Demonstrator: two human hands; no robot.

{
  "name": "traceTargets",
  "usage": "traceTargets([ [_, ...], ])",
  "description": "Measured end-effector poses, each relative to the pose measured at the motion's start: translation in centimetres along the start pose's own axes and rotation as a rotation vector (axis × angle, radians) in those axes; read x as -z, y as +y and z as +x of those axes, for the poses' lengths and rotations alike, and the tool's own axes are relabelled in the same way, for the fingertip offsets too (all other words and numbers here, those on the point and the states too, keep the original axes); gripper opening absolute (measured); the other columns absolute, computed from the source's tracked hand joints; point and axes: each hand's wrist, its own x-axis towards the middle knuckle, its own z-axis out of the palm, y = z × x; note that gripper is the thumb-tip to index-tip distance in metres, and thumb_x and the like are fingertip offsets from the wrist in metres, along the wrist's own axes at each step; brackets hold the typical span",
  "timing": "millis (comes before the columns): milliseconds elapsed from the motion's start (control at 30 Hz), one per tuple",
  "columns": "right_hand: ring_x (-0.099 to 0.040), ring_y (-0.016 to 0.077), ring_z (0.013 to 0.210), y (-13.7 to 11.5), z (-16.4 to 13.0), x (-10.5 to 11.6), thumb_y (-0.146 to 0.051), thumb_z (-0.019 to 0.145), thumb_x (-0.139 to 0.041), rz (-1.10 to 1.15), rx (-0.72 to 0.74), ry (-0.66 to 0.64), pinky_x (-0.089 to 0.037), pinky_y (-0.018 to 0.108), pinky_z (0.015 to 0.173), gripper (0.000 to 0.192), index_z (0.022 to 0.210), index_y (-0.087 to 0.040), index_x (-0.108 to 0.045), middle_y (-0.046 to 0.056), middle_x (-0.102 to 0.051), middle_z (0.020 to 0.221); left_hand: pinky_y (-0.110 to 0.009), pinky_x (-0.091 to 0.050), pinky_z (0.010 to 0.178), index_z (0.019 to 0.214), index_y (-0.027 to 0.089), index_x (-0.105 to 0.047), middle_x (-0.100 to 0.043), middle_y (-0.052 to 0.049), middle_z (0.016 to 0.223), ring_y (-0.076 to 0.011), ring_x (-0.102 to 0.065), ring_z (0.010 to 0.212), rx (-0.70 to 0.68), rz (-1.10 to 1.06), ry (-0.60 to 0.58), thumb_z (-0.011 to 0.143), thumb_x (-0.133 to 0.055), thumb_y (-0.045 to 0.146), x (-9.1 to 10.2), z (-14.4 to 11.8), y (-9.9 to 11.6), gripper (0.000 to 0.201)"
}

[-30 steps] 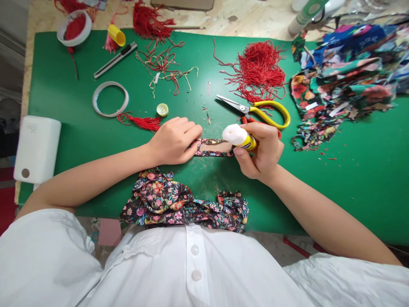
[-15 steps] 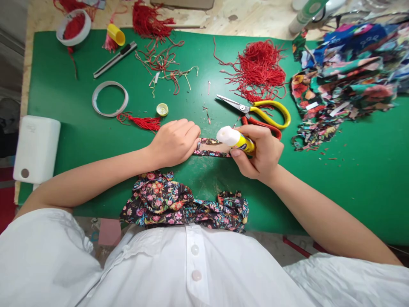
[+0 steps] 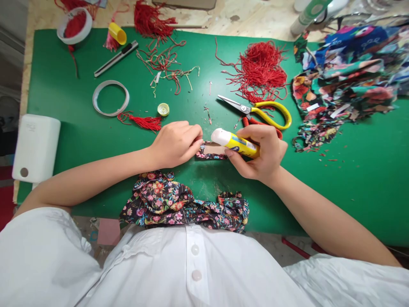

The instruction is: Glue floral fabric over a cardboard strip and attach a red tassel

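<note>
The right hand [image 3: 262,155] gripped the glue stick [image 3: 234,142], the left hand [image 3: 175,143] pinned the fabric strip [image 3: 212,151] with closed fingers — a slack pin would likely let it drag.

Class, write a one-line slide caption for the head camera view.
Right hand tilts a glue stick onto a floral fabric strip that the left hand pins to the green mat.

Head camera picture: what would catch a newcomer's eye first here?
At the centre of the green mat, the right hand holds a yellow glue stick, its white tip over a small floral strip that the left hand pins down. Behind lie a red thread heap and yellow-handled scissors; bright fabric scraps pile at the far right.
</note>
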Motion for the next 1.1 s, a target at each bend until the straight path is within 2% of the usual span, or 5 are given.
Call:
traceTargets([
  [167,-0.054,0.0161,0.045,-0.1,0.2,1.0,-0.033,0.083,-0.058,0.048,-0.053,-0.127,-0.043,0.032,0.042,0.017,0.096,-0.026,-0.052,0.002,-0.067,0.073,-0.032,-0.035,0.061,0.084,0.017,-0.058,-0.061,-0.004,0.068,-0.0193,-0.053,0.065,0.008,-0.04,-0.01,0.093,-0.043,0.026,-0.1,0.0,-0.1,0.019],
  [267,-0.056,0.0157,0.045,-0.3,0.8,1.5,-0.033,0.083,-0.062,0.126,-0.063,-0.159,-0.044,0.031,0.041,0.011,0.088,-0.025,-0.057,0.002,-0.068,0.07,-0.031,-0.035,0.061,0.084,0.017,-0.058,-0.061,-0.003,0.067,-0.0187,-0.053,0.064,0.015,-0.049,-0.007,0.093,-0.044,0.027,-0.1,0.0,-0.3,0.019],
  [433,-0.06,0.0139,0.048,-0.8,1.5,1.4,-0.036,0.079,-0.072,0.199,-0.15,-0.113,-0.048,0.027,0.045,0.016,0.082,-0.022,-0.064,0.001,-0.072,0.071,-0.031,-0.035,0.06,0.084,0.017,-0.058,-0.062,-0.003,0.067,-0.0182,-0.054,0.064,0.022,-0.059,-0.006,0.093,-0.044,0.028,-0.1,0.1,-0.3,0.02],
  [933,-0.057,0.0133,0.05,-2.6,2.2,0.0,-0.039,0.084,-0.072,0.062,-0.214,-0.181,-0.043,0.027,0.048,0.02,0.081,-0.022,-0.062,0.001,-0.07,0.07,-0.031,-0.036,0.061,0.085,0.018,-0.058,-0.063,-0.004,0.069,-0.0198,-0.058,0.067,0.032,-0.09,-0.024,0.093,-0.042,0.03,-0.2,0.2,-0.5,0.022],
  [1100,-0.054,0.0131,0.051,-2.8,2.3,-0.6,-0.037,0.086,-0.07,-0.015,-0.183,-0.192,-0.039,0.026,0.048,0.021,0.079,-0.02,-0.06,0.0,-0.062,0.062,-0.032,-0.039,0.063,0.085,0.018,-0.055,-0.062,-0.003,0.072,-0.0198,-0.058,0.068,-0.025,-0.2,-0.106,0.089,-0.045,0.027,0.5,0.4,-1.1,0.014],
])
